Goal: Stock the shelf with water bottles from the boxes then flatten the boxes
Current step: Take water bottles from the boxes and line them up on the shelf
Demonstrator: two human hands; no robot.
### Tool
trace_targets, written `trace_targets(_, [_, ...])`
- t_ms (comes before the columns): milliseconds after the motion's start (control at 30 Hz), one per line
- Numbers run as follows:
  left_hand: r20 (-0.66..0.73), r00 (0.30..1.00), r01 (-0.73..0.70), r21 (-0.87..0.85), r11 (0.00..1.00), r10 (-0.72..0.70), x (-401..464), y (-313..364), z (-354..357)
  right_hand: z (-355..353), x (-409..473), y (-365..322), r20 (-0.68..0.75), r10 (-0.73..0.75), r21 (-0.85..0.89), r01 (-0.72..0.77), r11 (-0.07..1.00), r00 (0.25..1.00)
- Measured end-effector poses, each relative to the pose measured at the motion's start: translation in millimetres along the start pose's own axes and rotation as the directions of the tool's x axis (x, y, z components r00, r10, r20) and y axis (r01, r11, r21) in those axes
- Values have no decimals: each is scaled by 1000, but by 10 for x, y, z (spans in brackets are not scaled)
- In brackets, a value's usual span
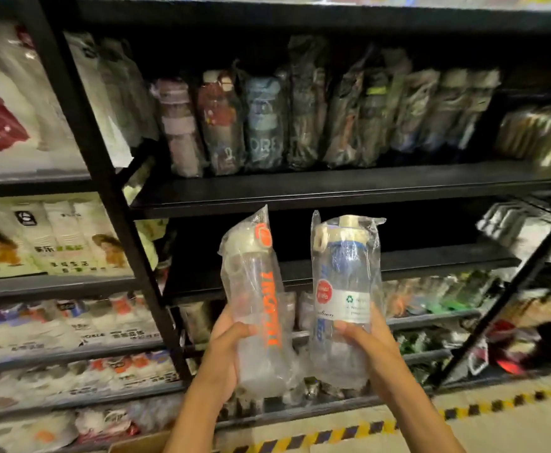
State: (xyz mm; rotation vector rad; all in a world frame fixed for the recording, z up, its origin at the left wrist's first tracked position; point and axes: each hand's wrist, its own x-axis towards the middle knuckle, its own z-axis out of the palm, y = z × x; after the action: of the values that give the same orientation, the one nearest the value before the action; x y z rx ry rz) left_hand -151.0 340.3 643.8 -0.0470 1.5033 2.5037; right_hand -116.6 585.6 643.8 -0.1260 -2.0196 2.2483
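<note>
Both hands gripped clear plastic bottles in crinkly wrap: left hand (226, 346) the orange-lettered bottle (257, 308), right hand (370, 341) the blue-lettered bottle (344, 289). Behind them, the black metal shelf (332, 188) held blurred wrapped bottles.

Head view, seemingly near shelf (332, 188)

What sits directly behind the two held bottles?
Behind the orange-print bottle and blue-print bottle is a dark shelf bay; its visible part looks bare. The stretch they cover can't be seen.
</note>
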Motion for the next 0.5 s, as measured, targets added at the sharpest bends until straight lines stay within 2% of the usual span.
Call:
trace_targets(333, [157, 987, -30, 47, 998, 22, 129, -661, 1693, -1709, -54, -301, -78, -49, -3, 49, 999, 996])
trace_targets(500, [193, 980, -71, 100, 992, 51, 381, -756, 2372, -2311, 172, -517, -102, -106, -22, 104, 994, 989])
